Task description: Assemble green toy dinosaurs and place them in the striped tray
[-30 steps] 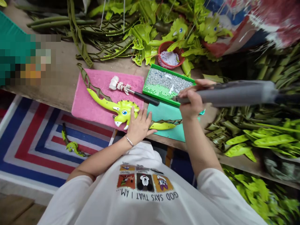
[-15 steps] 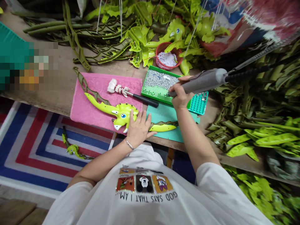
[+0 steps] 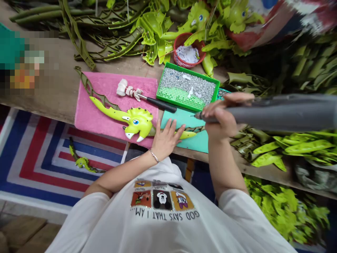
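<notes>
We are looking down at 2 bare hands working at a wooden bench. The lime-green plastic dinosaur lies at lower centre, its head and neck on a pink towel and its tail reaching across a teal mat. The left hand lies flat on the tail, its fingers spread well apart. The right hand grips a grey padded pen-style tool, its fingers curled closely around the shaft, and the tool's tip is near the tail, though we cannot tell if it touches. Just above, a green tray of tiny silver studs sits close to the right hand, and a black-handled tool lies on the towel. We judge that the tip could skid on the glossy plastic if the left hand's pressure eases, putting those spread fingers at risk. A careless swing of the right wrist could also catch the tray and scatter the studs over the bench.
</notes>
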`<state>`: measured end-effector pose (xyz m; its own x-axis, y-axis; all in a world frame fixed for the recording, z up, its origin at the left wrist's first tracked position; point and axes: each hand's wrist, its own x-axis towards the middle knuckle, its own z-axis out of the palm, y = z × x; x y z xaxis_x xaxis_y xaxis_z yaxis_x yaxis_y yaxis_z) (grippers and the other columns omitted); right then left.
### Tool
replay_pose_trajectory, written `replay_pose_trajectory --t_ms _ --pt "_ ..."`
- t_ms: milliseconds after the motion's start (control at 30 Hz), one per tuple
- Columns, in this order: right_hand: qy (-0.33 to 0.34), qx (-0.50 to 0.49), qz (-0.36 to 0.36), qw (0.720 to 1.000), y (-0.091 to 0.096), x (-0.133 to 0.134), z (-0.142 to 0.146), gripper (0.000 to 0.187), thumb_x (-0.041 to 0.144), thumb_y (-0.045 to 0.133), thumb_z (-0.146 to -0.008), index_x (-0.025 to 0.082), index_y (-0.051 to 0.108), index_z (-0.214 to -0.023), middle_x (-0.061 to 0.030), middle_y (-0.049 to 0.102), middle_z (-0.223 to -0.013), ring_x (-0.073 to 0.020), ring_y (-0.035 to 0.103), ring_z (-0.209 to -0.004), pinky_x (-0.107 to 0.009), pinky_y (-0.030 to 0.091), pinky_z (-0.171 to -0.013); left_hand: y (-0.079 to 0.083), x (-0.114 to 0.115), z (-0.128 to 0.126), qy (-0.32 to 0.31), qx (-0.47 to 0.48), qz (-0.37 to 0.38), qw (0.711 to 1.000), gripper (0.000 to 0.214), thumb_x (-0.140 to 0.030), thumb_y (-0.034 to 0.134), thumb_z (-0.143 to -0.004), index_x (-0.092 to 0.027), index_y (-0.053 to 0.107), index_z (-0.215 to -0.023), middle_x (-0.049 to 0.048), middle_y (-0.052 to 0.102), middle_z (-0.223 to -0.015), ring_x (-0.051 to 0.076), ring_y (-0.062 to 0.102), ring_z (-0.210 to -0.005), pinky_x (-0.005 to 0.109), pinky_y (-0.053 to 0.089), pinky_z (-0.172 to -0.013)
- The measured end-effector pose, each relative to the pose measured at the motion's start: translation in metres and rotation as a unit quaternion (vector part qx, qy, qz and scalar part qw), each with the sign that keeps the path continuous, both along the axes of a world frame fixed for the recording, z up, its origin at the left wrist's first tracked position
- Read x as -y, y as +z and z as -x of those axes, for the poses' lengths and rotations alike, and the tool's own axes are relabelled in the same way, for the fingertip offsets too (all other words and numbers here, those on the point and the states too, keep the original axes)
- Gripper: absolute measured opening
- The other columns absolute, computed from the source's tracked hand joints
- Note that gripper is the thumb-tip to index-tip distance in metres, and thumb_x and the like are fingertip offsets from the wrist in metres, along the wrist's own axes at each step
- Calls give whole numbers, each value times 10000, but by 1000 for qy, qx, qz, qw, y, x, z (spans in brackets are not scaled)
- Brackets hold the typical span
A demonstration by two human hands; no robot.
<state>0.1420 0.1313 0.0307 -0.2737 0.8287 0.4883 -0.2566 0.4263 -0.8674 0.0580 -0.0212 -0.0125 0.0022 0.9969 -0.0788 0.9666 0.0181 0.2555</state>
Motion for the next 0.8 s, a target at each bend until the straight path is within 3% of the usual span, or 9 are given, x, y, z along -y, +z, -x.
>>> replay_pose_trajectory --t_ms 133,267,367,467,700,800 --pt "67 -11 -16 998 1 33 -35 206 323 731 -793 302 640 -977 94 537 -512 -117 478 -386 -274 435 -430 -3 1 1 3 5 -14 1000 569 -400 472 -1022 -253 365 -1560 188 429 -1575 347 383 -1482 703 274 -1164" --pt "49 53 37 997 -21 45 -51 242 448 727 -784 291 601 -920 90 514 -495 -142 496 -402 -318 460 -451 -2 2 1 8 9 -14 1000 570 -392 476 -1021 -262 359 -1563 181 420 -1583 344 385 -1480 701 257 -1172" --pt "22 89 84 992 -34 48 -53 332 547 703 -769 263 532 -779 72 492 -504 -153 507 -423 -357 479 -480 -1 1 1 9 12 -10 1000 576 -388 487 -1017 -266 357 -1564 180 420 -1583 347 386 -1479 697 249 -1176" --pt "29 83 95 992 -38 51 -50 324 502 729 -767 266 508 -762 73 484 -522 -152 510 -440 -353 473 -479 -3 1 0 7 12 -12 1000 576 -391 485 -1018 -262 358 -1565 182 422 -1581 352 396 -1472 688 246 -1182" --pt "103 24 72 992 -32 49 -43 143 255 740 -796 291 611 -844 70 568 -590 -136 544 -452 -298 456 -450 -3 1 2 -2 -4 -6 1000 580 -417 450 -1027 -262 340 -1575 179 419 -1584 347 400 -1470 636 297 -1180" --pt "178 45 60 981 -26 41 -43 127 246 748 -782 271 631 -822 65 591 -566 -139 550 -427 -285 448 -425 -2 -1 2 -3 -5 3 1000 588 -413 464 -1023 -261 338 -1576 178 415 -1587 352 394 -1473 624 314 -1173"
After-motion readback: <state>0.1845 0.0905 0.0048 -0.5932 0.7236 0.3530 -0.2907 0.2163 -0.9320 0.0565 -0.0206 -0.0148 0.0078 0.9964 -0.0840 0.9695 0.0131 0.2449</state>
